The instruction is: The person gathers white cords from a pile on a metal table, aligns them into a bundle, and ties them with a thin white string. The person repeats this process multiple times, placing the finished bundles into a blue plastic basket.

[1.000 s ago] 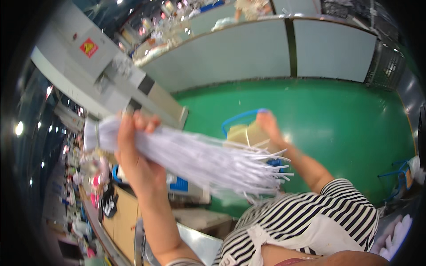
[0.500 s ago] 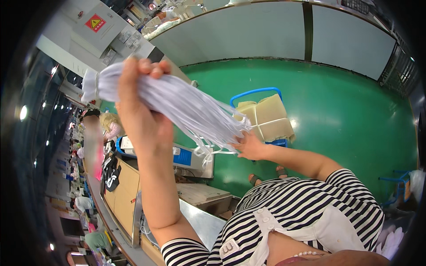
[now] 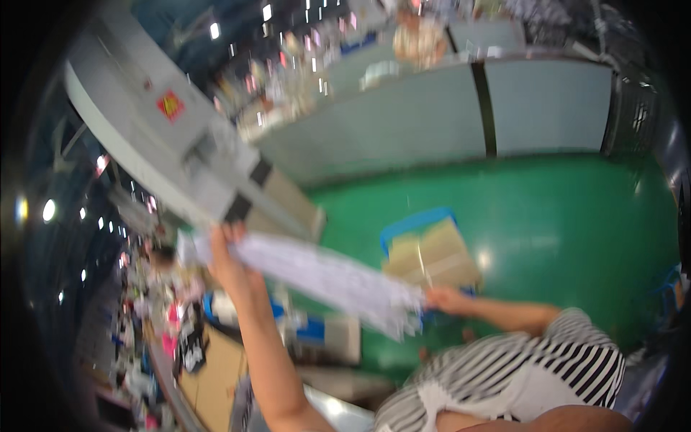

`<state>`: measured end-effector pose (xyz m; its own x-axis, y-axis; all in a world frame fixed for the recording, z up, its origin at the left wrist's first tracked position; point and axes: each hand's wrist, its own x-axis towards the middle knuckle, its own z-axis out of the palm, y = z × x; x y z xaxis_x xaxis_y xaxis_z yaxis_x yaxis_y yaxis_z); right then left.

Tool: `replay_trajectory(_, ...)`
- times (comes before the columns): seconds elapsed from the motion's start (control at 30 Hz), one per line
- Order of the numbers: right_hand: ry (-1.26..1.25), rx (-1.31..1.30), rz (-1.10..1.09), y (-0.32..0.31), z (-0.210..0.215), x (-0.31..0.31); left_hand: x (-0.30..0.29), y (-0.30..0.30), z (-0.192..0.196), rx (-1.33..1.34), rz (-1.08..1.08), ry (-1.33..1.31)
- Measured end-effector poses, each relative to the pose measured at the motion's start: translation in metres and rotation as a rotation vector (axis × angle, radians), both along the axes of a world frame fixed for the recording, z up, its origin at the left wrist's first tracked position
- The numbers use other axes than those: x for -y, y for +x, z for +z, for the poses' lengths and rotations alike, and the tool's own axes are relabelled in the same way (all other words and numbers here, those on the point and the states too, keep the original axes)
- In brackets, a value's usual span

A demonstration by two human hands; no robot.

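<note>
— Far left?
— Blurred workbenches (image 3: 155,338) cluttered with small goods, too smeared to name. Above them, a grey machine housing (image 3: 155,133) with a red and yellow label, slanting down toward the middle.

— And the left hand?
— Left hand (image 3: 229,261) raised high, forearm coming up from the lower edge. Fingers closed around the upper end of a white bundle of thin strips (image 3: 324,277), gripping it firmly.

— Where does the bundle lie?
— Held in the air, running slantwise from upper left to lower right, between the two hands, in front of the green floor (image 3: 547,216). Loose ends hanging frayed near the lower end. Whether paper or cord, cannot tell through the blur.

— Behind it?
— A blue crate (image 3: 414,219) holding tan cardboard boxes (image 3: 432,255), standing on the floor just beyond the bundle's lower end.

— The right hand?
— Right hand (image 3: 443,299) at the lower end of the bundle, touching it, fingers curled at the strands. Pinching or only brushing them: cannot tell, too blurred.

— Further right?
— A black-and-white striped shirt (image 3: 561,360) at the lower edge. Beyond the floor, a pale partition wall (image 3: 432,122) with a dark upright post.
</note>
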<state>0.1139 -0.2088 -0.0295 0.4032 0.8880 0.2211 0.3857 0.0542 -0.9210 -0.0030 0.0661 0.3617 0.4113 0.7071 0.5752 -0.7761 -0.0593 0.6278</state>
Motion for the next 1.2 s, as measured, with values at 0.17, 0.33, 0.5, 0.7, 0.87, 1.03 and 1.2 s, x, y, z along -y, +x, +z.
replay_trajectory(0.17,0.56,-1.36,0.091,0.007,0.031,0.038,-0.019,-0.015,-0.035,-0.069,0.113,-0.134)
replay_trajectory(0.33,0.726,-1.566,-0.179,0.04,0.041,0.039,-0.046,-0.004,-0.089,-0.179,0.091,-0.215)
replay_trajectory(0.5,0.388,-1.208,0.003,0.049,0.069,0.035,-0.066,-0.024,-0.101,-0.185,0.194,-0.233)
replay_trajectory(0.7,0.414,-1.061,0.05,0.128,0.187,-0.004,-0.086,0.036,-0.057,-0.288,-0.261,-0.21)
replay_trajectory(0.87,0.399,-0.893,0.025,0.106,0.232,0.001,0.009,0.048,-0.024,-0.396,-0.361,0.035)
replay_trajectory(1.03,0.264,-1.156,-0.074,0.088,0.156,0.05,0.006,-0.02,-0.082,-0.441,-0.343,-0.278)
replay_trajectory(1.2,0.111,-1.055,-0.159,0.07,0.159,0.088,-0.03,-0.065,-0.108,-0.392,-0.215,-0.39)
